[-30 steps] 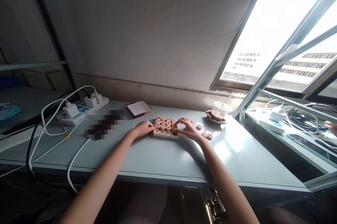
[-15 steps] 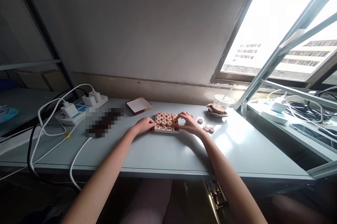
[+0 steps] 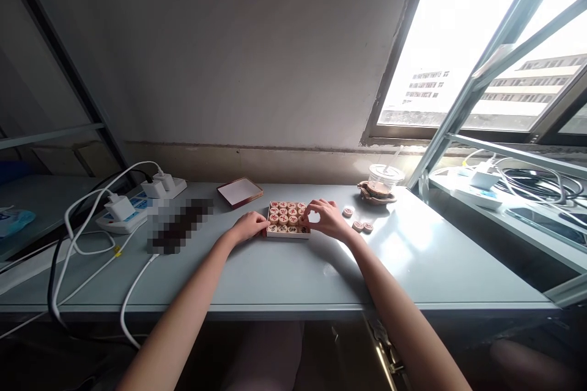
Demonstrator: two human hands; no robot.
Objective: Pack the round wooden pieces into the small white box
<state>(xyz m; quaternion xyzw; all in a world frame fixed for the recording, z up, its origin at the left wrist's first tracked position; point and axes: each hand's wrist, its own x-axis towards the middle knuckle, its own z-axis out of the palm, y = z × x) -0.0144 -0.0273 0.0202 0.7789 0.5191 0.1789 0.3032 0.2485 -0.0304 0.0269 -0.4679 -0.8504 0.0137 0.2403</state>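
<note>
Grey table (image 3: pixel 275 275) — left hand (image 3: pixel 250 226) holds the chess box (image 3: pixel 287 218) edge, fingers curled; right hand (image 3: pixel 326 218) has drawn spread fingers into a pinch — perhaps on a piece (image 3: pixel 304 218).

A pixelated blur (image 3: pixel 178 226) hides something on the table's left; marks on the round pieces (image 3: pixel 285 216) are too small to read.

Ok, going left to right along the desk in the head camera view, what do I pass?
White power strip → left hand → box of xiangqi pieces → right hand → three loose xiangqi pieces.
</note>
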